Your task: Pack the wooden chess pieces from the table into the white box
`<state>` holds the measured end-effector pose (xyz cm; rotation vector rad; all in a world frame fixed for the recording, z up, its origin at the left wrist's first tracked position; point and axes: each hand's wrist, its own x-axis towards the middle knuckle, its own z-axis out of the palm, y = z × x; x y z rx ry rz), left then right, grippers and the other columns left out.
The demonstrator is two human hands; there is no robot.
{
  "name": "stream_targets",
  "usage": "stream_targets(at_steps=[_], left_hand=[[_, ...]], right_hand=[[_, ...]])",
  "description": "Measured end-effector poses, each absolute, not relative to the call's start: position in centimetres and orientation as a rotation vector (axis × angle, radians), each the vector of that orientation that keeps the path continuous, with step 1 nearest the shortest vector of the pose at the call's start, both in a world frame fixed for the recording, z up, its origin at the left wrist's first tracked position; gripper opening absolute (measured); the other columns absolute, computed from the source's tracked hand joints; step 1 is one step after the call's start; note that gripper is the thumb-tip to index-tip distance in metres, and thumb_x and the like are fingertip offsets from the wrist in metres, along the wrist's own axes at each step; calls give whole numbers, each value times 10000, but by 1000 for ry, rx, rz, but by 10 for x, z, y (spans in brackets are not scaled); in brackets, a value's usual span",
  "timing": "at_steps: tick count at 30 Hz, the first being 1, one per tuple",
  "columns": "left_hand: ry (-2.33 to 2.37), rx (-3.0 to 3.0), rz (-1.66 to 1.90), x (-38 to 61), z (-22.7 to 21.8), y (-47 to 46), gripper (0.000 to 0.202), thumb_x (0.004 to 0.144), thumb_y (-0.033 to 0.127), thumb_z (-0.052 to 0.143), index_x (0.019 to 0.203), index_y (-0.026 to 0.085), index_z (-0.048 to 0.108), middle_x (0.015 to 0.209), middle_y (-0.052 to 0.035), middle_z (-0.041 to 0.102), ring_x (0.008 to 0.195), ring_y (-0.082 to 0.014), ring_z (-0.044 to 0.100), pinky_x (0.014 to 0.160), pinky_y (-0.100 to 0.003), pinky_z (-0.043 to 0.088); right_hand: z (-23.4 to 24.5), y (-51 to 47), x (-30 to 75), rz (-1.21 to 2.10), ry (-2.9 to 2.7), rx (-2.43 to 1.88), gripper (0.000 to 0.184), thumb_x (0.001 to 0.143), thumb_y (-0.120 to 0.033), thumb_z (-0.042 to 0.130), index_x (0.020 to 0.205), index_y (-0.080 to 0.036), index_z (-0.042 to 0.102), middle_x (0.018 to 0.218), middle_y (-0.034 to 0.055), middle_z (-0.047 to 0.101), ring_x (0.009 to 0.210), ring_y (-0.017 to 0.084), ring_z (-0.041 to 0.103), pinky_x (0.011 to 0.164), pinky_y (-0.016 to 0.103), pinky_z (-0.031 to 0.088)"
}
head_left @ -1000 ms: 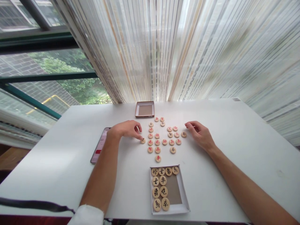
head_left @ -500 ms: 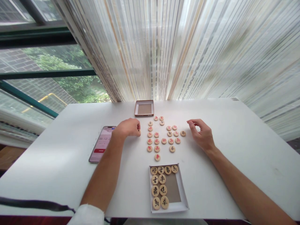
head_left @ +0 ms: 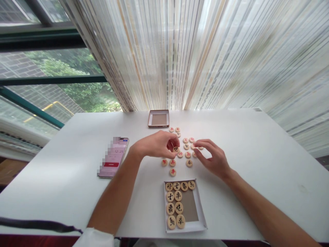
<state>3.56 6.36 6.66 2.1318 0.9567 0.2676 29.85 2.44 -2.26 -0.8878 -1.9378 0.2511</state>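
Note:
Round wooden chess pieces [head_left: 186, 146] with red and black characters lie loose in the middle of the white table [head_left: 257, 144]. My left hand [head_left: 156, 145] hovers over them, fingers curled round a black-marked piece [head_left: 176, 149]. My right hand [head_left: 212, 156] reaches in from the right, its fingers spread over the pieces at the cluster's right edge and touching one. Nearer to me lies a white box tray [head_left: 199, 214] with several black-marked pieces [head_left: 174, 202] laid along its left side and top.
A phone [head_left: 114, 159] with a lit screen lies to the left of my left hand. A small brown-rimmed box lid [head_left: 158, 119] rests at the table's far side by the striped curtain [head_left: 205, 51]. A window is at the left.
My left hand picked a black-marked piece up from the cluster's left side and carried it right, over the pieces. My right hand moved left onto the cluster's right edge.

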Motion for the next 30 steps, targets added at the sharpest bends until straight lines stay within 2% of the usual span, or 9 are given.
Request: stream_targets(at_steps=[4,9,13,21,30], left_hand=[[902,2103,345,50,65,59,182,798,266,736,949,169,702,857,-41,755,781,-167,714,684,-252,558],[839,2064,390,58,64,59,185,848,290,747,983,165,725,898,-45,775,819,-171,735,728,-262,576],[816,2062,463,66,60,57,183,859,267,767,1018,181,737,885,-24,777,812,-152,735,724,-240,561],[823,2049,478,72,52,56,210,849,262,782,1038,185,732,871,-24,768,816,-153,731,741,-248,556],[835,2054,466,70,55,58,220,866,266,767,1065,180,730,862,-21,775,791,-144,729,711,-234,550]], right_hand=[[-23,12,289,399,-1975,-833,284,926,-182,682,1189,-289,678,1079,66,746,987,237,726,859,388,619],[-26,4,281,695,-1810,-918,183,968,-263,652,1149,-261,678,1031,63,763,919,221,750,823,373,640],[-31,5,279,898,-1612,-939,176,967,-334,675,1117,-244,662,1043,68,743,907,212,762,827,359,652],[-35,7,280,886,-1531,-937,151,950,-350,703,1053,-247,664,985,47,699,895,199,721,828,352,643],[-34,8,281,937,-1515,-916,164,963,-341,686,1092,-243,659,1030,62,700,932,210,726,858,380,647]])
